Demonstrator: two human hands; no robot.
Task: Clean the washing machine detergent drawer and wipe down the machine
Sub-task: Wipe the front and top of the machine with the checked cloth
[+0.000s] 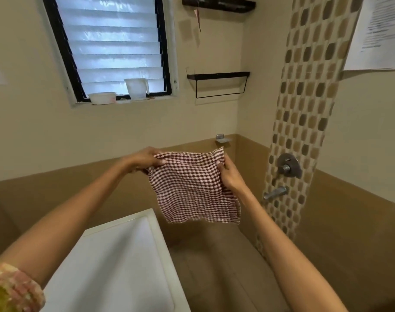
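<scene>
Item: checked cloth (192, 188), pinched at its top corners by our left hand (144, 161) and right hand (231, 174), spread open. Step: readying it. Next, we judge, it goes down to the washing machine (115, 255) top

Ahead of me, a louvred window (115, 41) has a white tub (101, 97) and a white cup (135, 88) on its sill, the tub nearer the left corner. To its right I see two dark shelves, the upper shelf (219, 3) above the lower shelf (218, 75). A mosaic tile strip (309, 86) carries a metal valve (287, 165) with a spout (275, 192) below it.
</scene>
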